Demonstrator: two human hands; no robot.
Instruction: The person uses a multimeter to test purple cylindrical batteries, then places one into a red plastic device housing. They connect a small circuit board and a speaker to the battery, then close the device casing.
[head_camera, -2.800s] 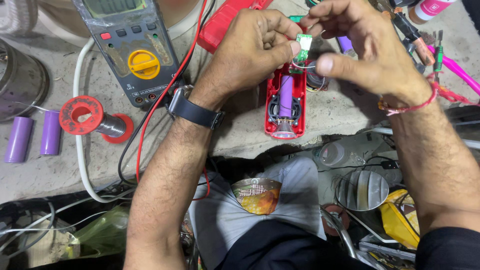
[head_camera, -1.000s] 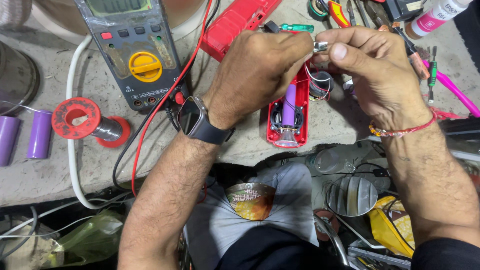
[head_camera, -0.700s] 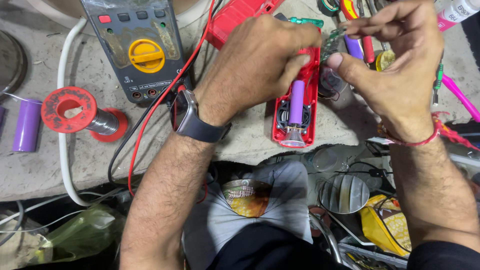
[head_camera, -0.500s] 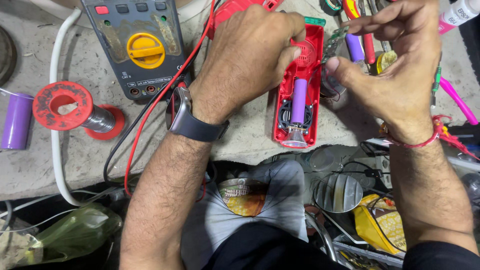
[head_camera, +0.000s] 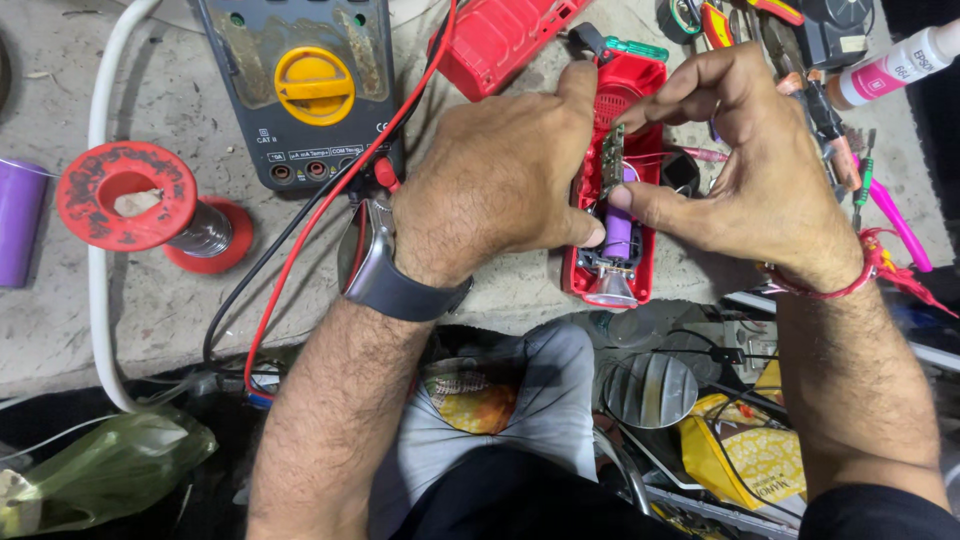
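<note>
Seen from above, two bare hands work over an opened red plastic casing lying near the back right of a scuffed grey worktop. The left hand, a dark watch on its wrist, curls over the casing's left side, thumb and forefinger closed on its edge. The right hand pinches a small green circuit board between thumb and forefinger, the other fingers loosely spread above. The board stands on edge over the casing's upper half, thin wires trailing from it. Below it a purple cylindrical battery sits lengthwise in the casing, with a clear lens at the near end.

Likely risks: those fine wires could snap or pull off if the board is tugged or twisted, and bare contacts touching the battery could short.

A grey multimeter with a yellow dial lies at the back edge, its red and black leads running forward; a red solder spool stands towards the left.
</note>
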